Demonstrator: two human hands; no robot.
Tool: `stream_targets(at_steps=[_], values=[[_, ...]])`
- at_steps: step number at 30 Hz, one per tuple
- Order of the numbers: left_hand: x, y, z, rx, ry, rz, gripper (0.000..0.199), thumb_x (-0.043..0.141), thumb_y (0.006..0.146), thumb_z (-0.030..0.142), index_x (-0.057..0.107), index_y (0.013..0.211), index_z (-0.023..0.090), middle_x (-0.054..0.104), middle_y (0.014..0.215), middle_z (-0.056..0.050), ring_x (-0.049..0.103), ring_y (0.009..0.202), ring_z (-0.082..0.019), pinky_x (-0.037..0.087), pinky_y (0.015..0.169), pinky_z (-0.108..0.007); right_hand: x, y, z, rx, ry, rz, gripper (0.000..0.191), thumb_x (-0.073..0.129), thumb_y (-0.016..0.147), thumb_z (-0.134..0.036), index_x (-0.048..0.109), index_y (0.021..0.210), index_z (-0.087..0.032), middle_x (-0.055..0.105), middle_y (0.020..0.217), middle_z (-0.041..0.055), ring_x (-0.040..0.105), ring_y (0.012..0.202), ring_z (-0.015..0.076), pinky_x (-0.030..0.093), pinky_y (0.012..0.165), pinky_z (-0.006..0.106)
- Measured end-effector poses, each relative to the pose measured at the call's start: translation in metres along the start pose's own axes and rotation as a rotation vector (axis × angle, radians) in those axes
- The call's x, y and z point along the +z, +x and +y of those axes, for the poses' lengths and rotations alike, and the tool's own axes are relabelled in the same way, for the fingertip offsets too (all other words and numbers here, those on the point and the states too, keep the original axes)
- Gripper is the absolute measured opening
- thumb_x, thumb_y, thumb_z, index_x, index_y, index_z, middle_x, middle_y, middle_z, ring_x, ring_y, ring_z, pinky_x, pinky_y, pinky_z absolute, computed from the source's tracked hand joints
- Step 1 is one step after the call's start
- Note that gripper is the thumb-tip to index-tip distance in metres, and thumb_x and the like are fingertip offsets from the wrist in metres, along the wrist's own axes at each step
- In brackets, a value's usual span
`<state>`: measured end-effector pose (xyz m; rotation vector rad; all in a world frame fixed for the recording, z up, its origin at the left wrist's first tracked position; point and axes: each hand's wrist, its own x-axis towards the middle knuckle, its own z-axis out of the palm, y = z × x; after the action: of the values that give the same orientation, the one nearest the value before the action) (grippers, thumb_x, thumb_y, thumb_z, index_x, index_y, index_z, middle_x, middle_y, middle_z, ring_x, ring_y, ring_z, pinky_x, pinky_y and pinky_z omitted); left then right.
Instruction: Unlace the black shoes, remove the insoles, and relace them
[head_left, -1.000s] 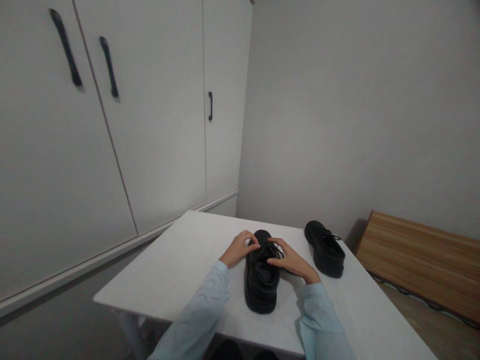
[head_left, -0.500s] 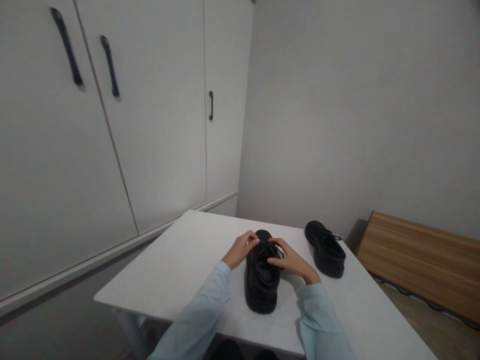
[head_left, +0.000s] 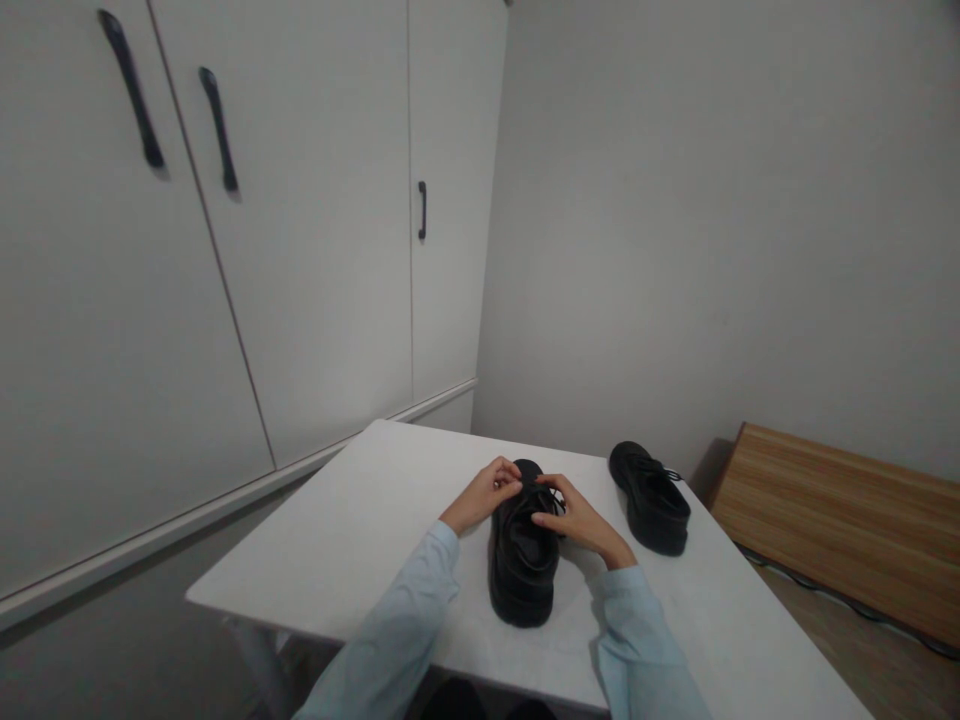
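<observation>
A black lace-up shoe (head_left: 523, 585) stands on the white table (head_left: 360, 530), its toe pointing away from me and its heel toward me. My left hand (head_left: 484, 497) is at the left of the lacing, thumb and fingertips pinched on the dark shoelace. From the right, my right hand (head_left: 574, 515) curves over the lacing, its thumb near the shoe's opening and its index finger farther forward. Black lace loops show by its fingers, though its exact hold is partly hidden. The matching black shoe (head_left: 654, 505) sits apart on the right, its laces lying on top.
White cabinets (head_left: 322, 250) with dark handles line the left side, and a grey wall (head_left: 712, 220) rises behind the table. A wood-grain board or bench (head_left: 840, 520) stands beyond the table's right edge, with a dark cable along its lower side.
Both hands stay at the lacing with only slight finger shifts. Neither shoe has visibly moved on the table.
</observation>
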<state>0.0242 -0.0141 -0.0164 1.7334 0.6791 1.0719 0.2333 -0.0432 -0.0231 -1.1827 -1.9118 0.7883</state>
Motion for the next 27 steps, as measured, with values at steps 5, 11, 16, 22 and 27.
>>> stream_targets(at_steps=[5, 11, 16, 22, 27], values=[[-0.004, 0.000, 0.006, -0.030, -0.112, 0.005, 0.028, 0.066, 0.073, 0.028, 0.049, 0.091, 0.016, 0.053, 0.077, 0.002, 0.050, 0.072, -0.011, 0.036, 0.067, -0.022, 0.002, 0.001, 0.006, -0.006, 0.003, 0.015, 0.055, 0.071, 0.068, -0.042, 0.049, 0.114, -0.021, 0.053, 0.119, 0.0083, 0.048, 0.117, 0.0248, 0.036, 0.101, 0.042], [-0.006, 0.002, 0.002, -0.062, 0.102, 0.027, 0.022, 0.067, 0.070, 0.029, 0.056, 0.082, 0.015, 0.051, 0.073, 0.002, 0.044, 0.066, -0.011, 0.033, 0.063, -0.023, 0.005, 0.002, 0.004, -0.005, -0.003, 0.042, 0.053, 0.070, 0.068, -0.041, 0.049, 0.112, -0.021, 0.053, 0.117, 0.0080, 0.050, 0.113, 0.0245, 0.038, 0.099, 0.043], [-0.007, 0.002, -0.005, -0.086, 0.165, -0.003, 0.018, 0.063, 0.071, 0.032, 0.057, 0.076, 0.015, 0.053, 0.070, 0.001, 0.045, 0.066, -0.012, 0.034, 0.063, -0.024, 0.007, 0.002, 0.002, -0.010, 0.005, 0.041, 0.052, 0.070, 0.069, -0.041, 0.048, 0.112, -0.021, 0.052, 0.117, 0.0080, 0.049, 0.113, 0.0241, 0.038, 0.099, 0.042], [-0.007, 0.004, -0.009, -0.027, 0.142, 0.028, 0.020, 0.062, 0.074, 0.034, 0.057, 0.076, 0.015, 0.057, 0.073, -0.001, 0.051, 0.071, -0.014, 0.038, 0.067, -0.025, 0.007, 0.002, 0.003, 0.008, 0.020, 0.032, 0.054, 0.070, 0.068, -0.042, 0.048, 0.112, -0.021, 0.052, 0.119, 0.0088, 0.048, 0.115, 0.0252, 0.038, 0.099, 0.043], [-0.006, 0.004, -0.008, -0.003, 0.098, 0.075, 0.023, 0.058, 0.079, 0.038, 0.057, 0.078, 0.015, 0.062, 0.078, -0.004, 0.057, 0.078, -0.016, 0.041, 0.073, -0.027, 0.007, 0.002, 0.002, 0.015, 0.017, 0.019, 0.054, 0.069, 0.068, -0.044, 0.047, 0.112, -0.021, 0.052, 0.119, 0.0085, 0.047, 0.117, 0.0259, 0.036, 0.100, 0.044]])
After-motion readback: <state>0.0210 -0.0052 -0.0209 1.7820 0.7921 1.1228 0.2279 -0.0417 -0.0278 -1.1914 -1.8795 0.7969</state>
